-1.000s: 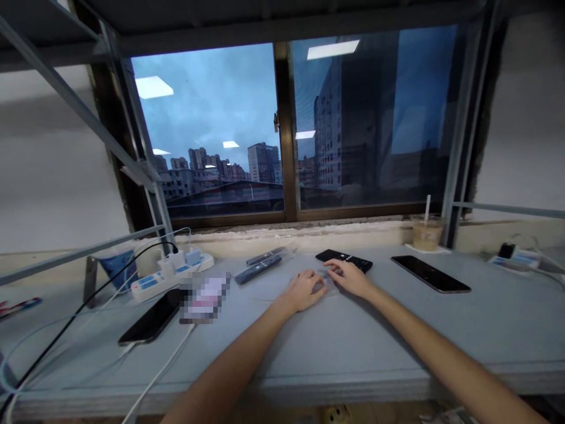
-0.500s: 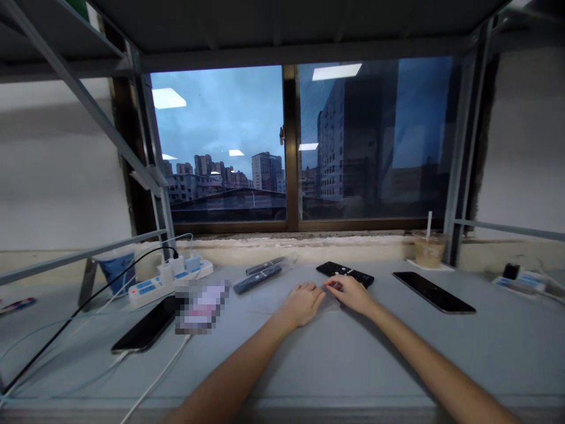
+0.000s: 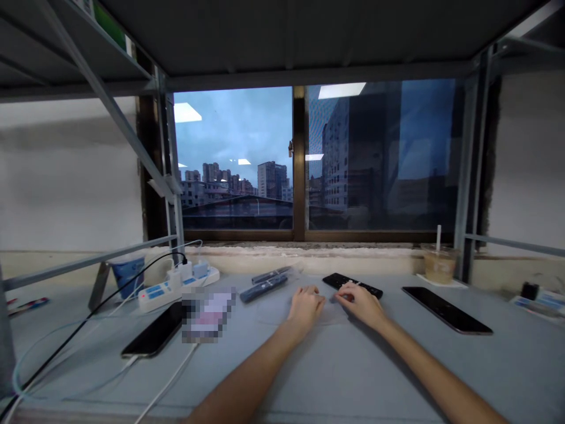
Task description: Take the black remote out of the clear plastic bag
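Note:
My left hand (image 3: 305, 307) rests on a thin, clear plastic bag (image 3: 329, 317) with its fingers curled together. Close by on the right, my right hand (image 3: 361, 301) pinches thumb and fingers at the bag's edge; the fingertips are small and partly hidden. Just behind my right hand lies a black remote control (image 3: 375, 291) with light buttons, bare and face up. Left of my hands, two more remotes in clear wrapping lie side by side, a front remote (image 3: 263, 288) and a rear remote (image 3: 270, 274).
Left stand a white power strip (image 3: 154, 299), a blue cup (image 3: 127, 277), a charging black phone (image 3: 154, 333) and a blurred-out phone (image 3: 210, 315) on a cable. Right are another black phone (image 3: 445, 309) and a drink cup with straw (image 3: 439, 266). A metal frame (image 3: 474, 176) surrounds the desk.
The camera view has shifted, so everything sits a little lower and farther right. My hands are slightly farther apart, with the plastic bag still beneath them.

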Tool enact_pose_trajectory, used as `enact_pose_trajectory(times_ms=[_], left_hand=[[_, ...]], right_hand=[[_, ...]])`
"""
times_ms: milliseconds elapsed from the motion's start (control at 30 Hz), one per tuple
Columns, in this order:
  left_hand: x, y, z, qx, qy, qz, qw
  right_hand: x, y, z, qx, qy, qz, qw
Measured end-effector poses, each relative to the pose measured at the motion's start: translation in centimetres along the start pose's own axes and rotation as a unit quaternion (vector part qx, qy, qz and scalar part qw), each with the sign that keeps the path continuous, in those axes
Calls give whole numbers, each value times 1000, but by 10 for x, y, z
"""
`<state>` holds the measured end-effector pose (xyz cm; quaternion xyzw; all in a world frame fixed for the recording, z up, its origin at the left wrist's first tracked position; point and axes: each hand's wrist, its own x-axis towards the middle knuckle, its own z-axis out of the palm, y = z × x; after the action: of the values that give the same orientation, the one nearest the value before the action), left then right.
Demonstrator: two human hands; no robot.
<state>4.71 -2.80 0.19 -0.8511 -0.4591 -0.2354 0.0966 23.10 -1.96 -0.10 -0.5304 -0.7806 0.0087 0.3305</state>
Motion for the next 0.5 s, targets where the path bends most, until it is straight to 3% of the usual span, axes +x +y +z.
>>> enact_pose_trajectory(times_ms=[267,500], left_hand=[[1,0,0,1,-9,0,1000],[-1,2,-3,-17,18,-1,1000]], right_hand=[[-2,-5,-3,-12,8,21,1000],[-4,-11,-8,-26,32,35,999]])
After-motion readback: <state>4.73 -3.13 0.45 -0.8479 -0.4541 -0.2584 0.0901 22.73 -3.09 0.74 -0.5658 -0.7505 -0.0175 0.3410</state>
